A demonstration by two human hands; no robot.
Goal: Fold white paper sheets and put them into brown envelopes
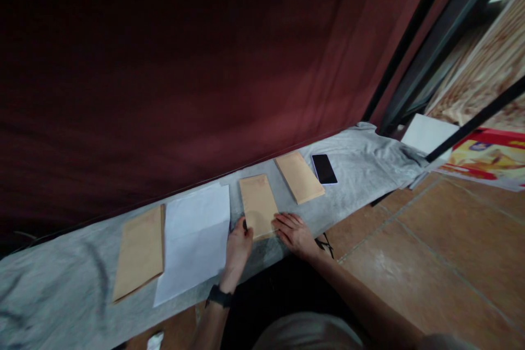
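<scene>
A tan envelope [257, 203] lies in the middle of a grey cloth [61, 284] on the floor. My left hand [239, 243] is curled at the envelope's near left corner, fingers closed around a small dark thing I cannot make out. My right hand [293, 231] lies flat with spread fingers on the envelope's near right corner. A white sheet of paper [194, 240] sits just left of my left hand. A second tan envelope [299, 176] lies to the right, and a third [140, 250] to the far left.
A black phone [324, 168] lies face up on the cloth beside the right envelope. A dark red curtain [184, 65] hangs behind the cloth. Brown floor tiles [443, 251] spread to the right, with a white sheet [429, 132] and a printed poster [488, 158] beyond.
</scene>
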